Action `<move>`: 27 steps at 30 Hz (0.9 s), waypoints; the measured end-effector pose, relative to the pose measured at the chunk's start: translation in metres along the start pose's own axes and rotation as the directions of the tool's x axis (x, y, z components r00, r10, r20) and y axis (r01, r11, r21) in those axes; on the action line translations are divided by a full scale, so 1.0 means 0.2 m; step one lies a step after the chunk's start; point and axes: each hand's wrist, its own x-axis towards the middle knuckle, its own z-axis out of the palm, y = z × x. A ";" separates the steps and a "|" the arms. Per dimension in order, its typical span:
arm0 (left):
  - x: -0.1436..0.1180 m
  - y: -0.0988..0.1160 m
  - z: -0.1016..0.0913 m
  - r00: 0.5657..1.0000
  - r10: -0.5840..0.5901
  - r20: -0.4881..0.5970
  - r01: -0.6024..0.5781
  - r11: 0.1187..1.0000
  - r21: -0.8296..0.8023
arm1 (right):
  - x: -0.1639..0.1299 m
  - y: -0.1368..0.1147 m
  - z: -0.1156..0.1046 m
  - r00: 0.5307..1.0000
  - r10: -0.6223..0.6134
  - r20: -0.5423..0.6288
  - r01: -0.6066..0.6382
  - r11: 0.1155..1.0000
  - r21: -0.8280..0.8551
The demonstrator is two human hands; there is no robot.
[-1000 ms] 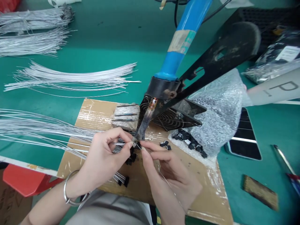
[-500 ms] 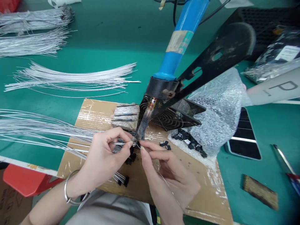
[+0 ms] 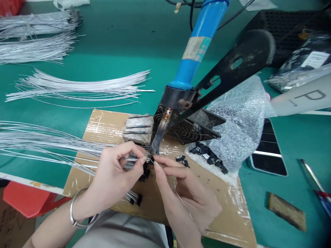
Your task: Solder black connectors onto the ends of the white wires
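Note:
Thumb and forefinger of my left hand (image 3: 120, 174) pinch a thin grey wire (image 3: 131, 159) close to its end, right below the tip of a blue-handled soldering iron (image 3: 158, 139). From the other side, my right hand (image 3: 184, 193) pinches a thin strand of solder wire (image 3: 183, 203) that trails back across the palm. Its fingertips are at the iron's tip, by a small black piece partly hidden between the hands. Beneath my left hand lie more wires (image 3: 93, 148), several ending in black connectors (image 3: 139, 199).
A black bracket (image 3: 232, 65) holds the iron over a small fan (image 3: 181, 132). Loose black connectors (image 3: 209, 156) lie by a bubble-wrap bag (image 3: 238, 127) on the cardboard (image 3: 219, 210). A phone (image 3: 270, 151) and wire bundles (image 3: 85, 84) rest on the green mat.
Both hands stay almost still at the iron's tip. My right fingertips have shifted very slightly to the left, and the view has moved a little.

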 end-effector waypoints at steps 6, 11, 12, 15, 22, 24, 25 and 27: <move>0.01 0.00 0.00 0.999 -0.042 0.008 0.042 0.999 -0.008 | 0.01 -0.02 0.02 0.998 0.051 -0.045 -0.050 0.998 0.023; 0.01 -0.01 0.01 0.998 -0.058 0.018 0.059 0.998 -0.027 | 0.01 -0.02 0.02 0.997 0.066 -0.036 -0.065 0.998 0.023; 0.01 -0.01 0.01 0.998 -0.062 0.018 0.062 0.998 -0.030 | 0.01 -0.02 0.02 0.997 0.072 -0.037 -0.071 0.997 0.026; 0.01 -0.01 0.00 0.997 -0.074 0.018 0.074 0.997 -0.031 | 0.01 -0.01 0.01 0.997 0.077 -0.032 -0.075 0.996 0.041; 0.02 -0.01 0.00 0.996 -0.086 0.023 0.086 0.996 -0.013 | 0.00 0.00 0.00 0.998 0.065 0.000 -0.065 0.996 0.060; 0.01 -0.02 0.00 0.997 -0.076 0.018 0.076 0.997 0.019 | 0.00 0.00 0.01 0.997 0.075 -0.002 -0.075 0.995 0.067; 0.01 -0.03 0.00 0.998 -0.068 0.014 0.067 0.996 0.051 | 0.00 0.00 0.01 0.996 0.089 -0.004 -0.089 0.994 0.069; 0.01 -0.04 0.00 0.999 -0.032 0.003 0.031 0.990 0.140 | 0.01 0.00 0.00 0.994 0.108 -0.022 -0.106 0.992 0.073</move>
